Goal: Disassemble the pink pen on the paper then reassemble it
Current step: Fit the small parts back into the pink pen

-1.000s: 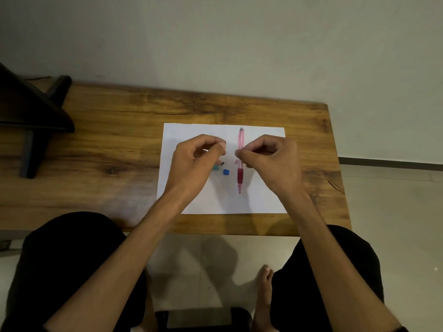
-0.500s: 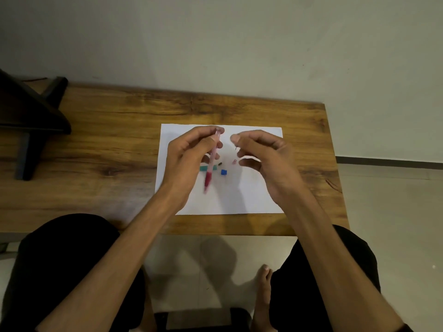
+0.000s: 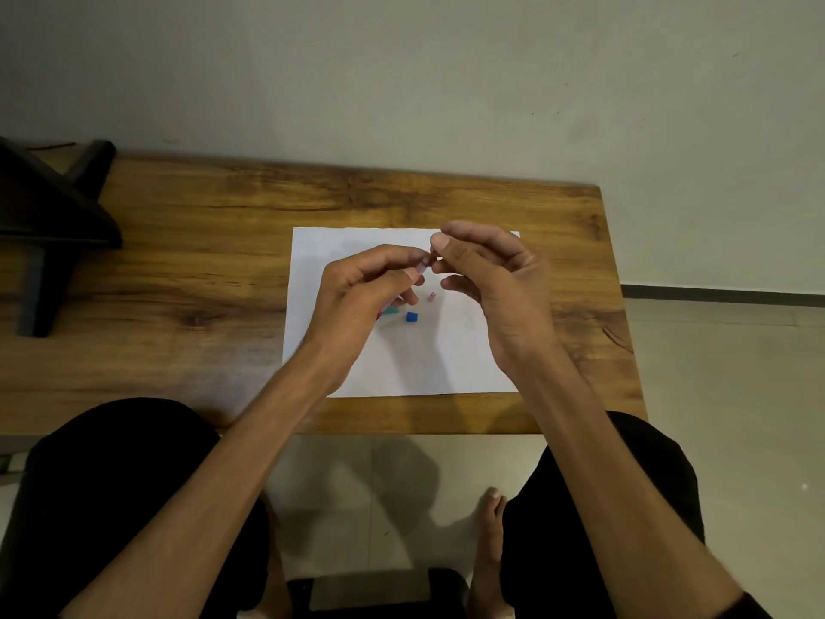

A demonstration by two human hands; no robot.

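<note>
Pen: the pink pen (image 3: 422,264) is off the paper (image 3: 446,355), held above its far half; only its upper end shows past the left fingers, with a dark red bit of it under the left hand near the teal piece.
Left hand: the left hand (image 3: 361,297) is closed round the pen barrel, thumb and fingers pinching near its top end.
Right hand: the right hand (image 3: 486,279) meets the pen's top end with thumb and forefinger pinched; whether they hold a small part or only the pen tip cannot be told.
Loose parts: a small pink piece (image 3: 431,297), a blue piece (image 3: 411,317) and a teal piece (image 3: 392,310) lie near the paper's middle, close together but apart.
Counter: the paper lies towards the right edge of the counter (image 3: 201,270).
Progress: disassembly looks well under way, since parts already lie loose.
Left to do: whether this pinch removes or refits a part is unclear; the loose pieces must still go back.
</note>
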